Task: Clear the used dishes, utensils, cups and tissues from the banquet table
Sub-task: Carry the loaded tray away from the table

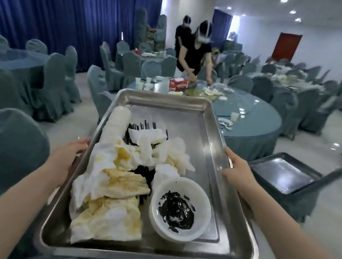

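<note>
I carry a large steel tray (192, 119) in front of me. My left hand (70, 152) grips its left rim and my right hand (237, 170) grips its right rim. On the tray lie crumpled yellow-stained tissues (113, 190), a stack of white cups (117, 124) lying on its side, black utensils (143, 124) and a white bowl (181, 208) smeared with black sauce. Ahead stands the round banquet table (258, 119) with a cup (234, 117), a small dirty dish (225, 122), more cups (142, 83) and a red tissue box (179, 84) on it.
A second steel tray (283, 175) rests on a covered chair to my right. Covered chairs (13, 147) stand close on my left and around every table. Two people (196, 54) work at the far side of the banquet table. Blue curtains line the left wall.
</note>
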A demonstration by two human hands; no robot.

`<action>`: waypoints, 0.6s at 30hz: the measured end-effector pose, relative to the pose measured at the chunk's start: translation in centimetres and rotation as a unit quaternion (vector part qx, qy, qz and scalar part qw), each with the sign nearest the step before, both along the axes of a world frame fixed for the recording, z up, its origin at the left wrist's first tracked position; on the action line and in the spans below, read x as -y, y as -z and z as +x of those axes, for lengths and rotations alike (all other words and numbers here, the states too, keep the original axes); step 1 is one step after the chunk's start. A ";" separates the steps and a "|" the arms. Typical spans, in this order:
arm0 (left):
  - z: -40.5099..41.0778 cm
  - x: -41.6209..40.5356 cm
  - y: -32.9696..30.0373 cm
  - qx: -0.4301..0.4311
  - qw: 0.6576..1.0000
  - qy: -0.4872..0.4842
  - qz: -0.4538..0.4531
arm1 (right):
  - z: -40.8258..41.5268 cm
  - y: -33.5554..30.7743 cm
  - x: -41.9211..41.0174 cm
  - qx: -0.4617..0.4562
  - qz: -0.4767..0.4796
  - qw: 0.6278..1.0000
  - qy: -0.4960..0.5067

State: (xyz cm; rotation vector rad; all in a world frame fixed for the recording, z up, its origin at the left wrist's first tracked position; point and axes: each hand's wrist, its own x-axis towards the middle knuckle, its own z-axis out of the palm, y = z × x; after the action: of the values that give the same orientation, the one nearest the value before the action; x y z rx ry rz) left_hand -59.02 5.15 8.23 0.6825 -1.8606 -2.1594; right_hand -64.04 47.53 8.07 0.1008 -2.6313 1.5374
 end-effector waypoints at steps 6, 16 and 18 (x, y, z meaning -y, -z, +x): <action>-11.0 -15.9 0.6 -0.006 0.994 0.094 0.047 | -4.2 0.5 -16.2 0.014 0.028 0.996 0.080; -30.1 -38.6 1.2 0.019 0.975 0.215 0.048 | -11.1 2.0 -36.6 0.002 -0.020 0.978 0.209; -34.2 -42.9 1.5 0.015 0.966 0.254 0.042 | -12.3 2.7 -39.9 -0.008 -0.039 0.969 0.243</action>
State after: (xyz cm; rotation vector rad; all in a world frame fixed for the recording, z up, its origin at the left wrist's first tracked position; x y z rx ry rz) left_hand -93.24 48.05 6.76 0.2656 -2.1518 -2.5519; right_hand -76.38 87.43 5.37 -0.4963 -2.3329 1.4459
